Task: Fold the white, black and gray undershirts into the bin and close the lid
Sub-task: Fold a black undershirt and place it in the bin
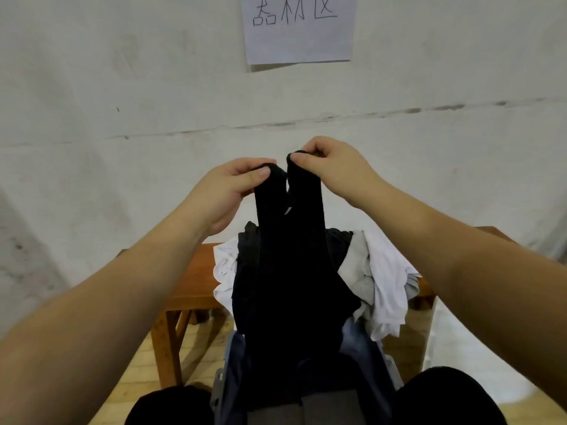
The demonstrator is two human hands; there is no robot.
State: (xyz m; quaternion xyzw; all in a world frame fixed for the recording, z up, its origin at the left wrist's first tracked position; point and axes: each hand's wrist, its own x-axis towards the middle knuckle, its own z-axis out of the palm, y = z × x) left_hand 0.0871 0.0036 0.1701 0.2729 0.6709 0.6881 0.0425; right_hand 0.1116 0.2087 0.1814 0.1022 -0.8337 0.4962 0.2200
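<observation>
Whitewashed wall (92,87) fills most of the background, pretty scuffed, with a sheet of paper (299,27) taped up top that has handwritten characters on it. Down below on the left sits a wooden table (187,277) on a pale wood floor (138,372). The person's left hand (228,191) pinches one shoulder strap of the black undershirt (288,271) between thumb and fingers, holding it up in the air. That shirt hangs straight down the middle and blocks most of the bin (389,363) underneath, so only bits of its gray frame and bluish inside show. The right hand (334,167) pinches the other strap, the two hands close together. Behind the shirt, the white undershirt (386,283) and gray undershirt (357,271) lie bunched in a pile on the table.
</observation>
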